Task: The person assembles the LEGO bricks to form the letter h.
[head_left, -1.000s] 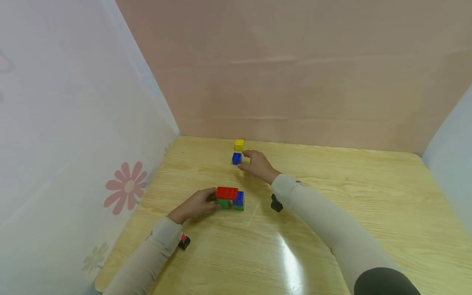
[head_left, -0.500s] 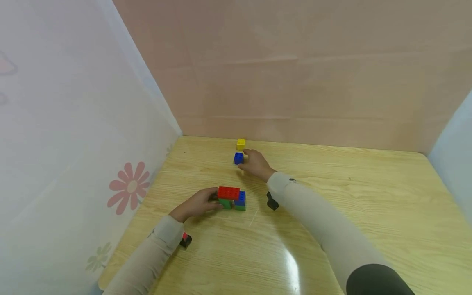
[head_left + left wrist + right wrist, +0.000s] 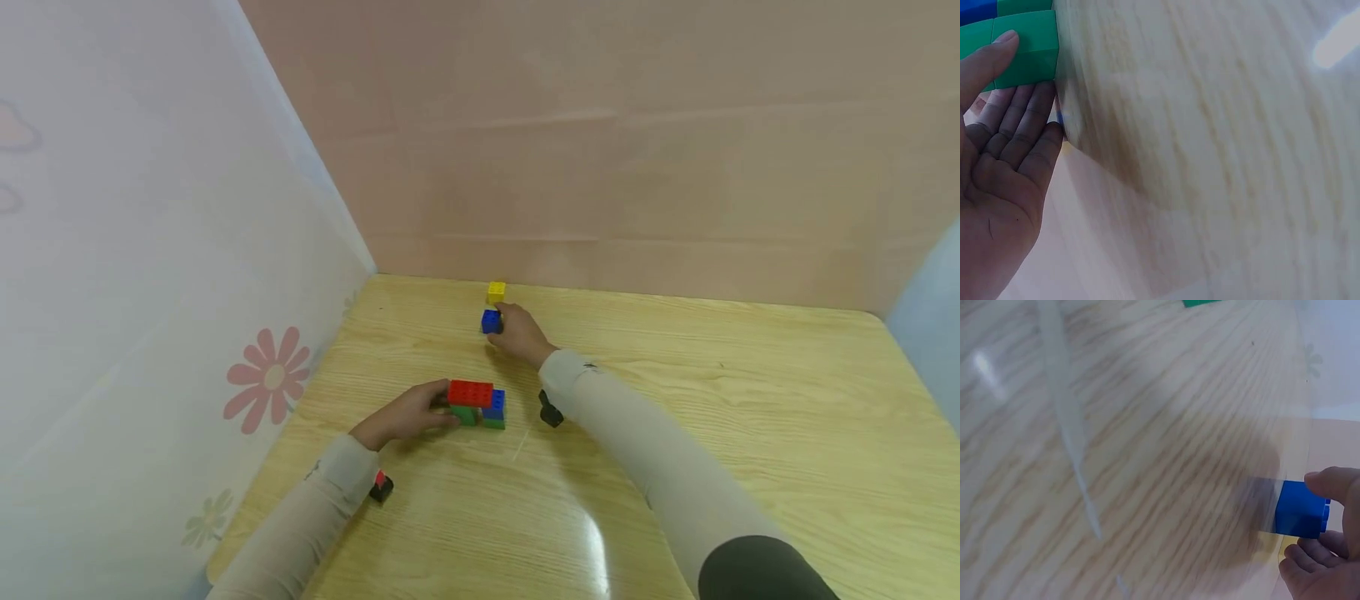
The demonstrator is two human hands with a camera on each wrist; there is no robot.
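Note:
A small bridge of toy bricks stands before me in the head view. Its red brick (image 3: 471,393) lies across a green column (image 3: 465,414) on the left and a blue brick (image 3: 494,402) over green on the right. My left hand (image 3: 408,412) grips the green column; in the left wrist view the thumb presses the green brick's face (image 3: 1034,59), the fingers behind it. Farther back, my right hand (image 3: 522,335) pinches a loose blue brick (image 3: 491,322) between thumb and fingers. The right wrist view shows that blue brick (image 3: 1297,509) low at the tabletop, studs facing away.
A yellow brick (image 3: 497,292) sits just behind the loose blue one, close to the back wall (image 3: 637,167). The wooden table (image 3: 750,417) meets a flower-printed side sheet (image 3: 187,292) on the left. Black wrist devices (image 3: 551,410) show beneath the sleeves.
My right hand has come slightly closer to the loose blue brick, its thumb and fingers now at the brick's sides. The left hand and the bridge hold still; the view shifts slightly.

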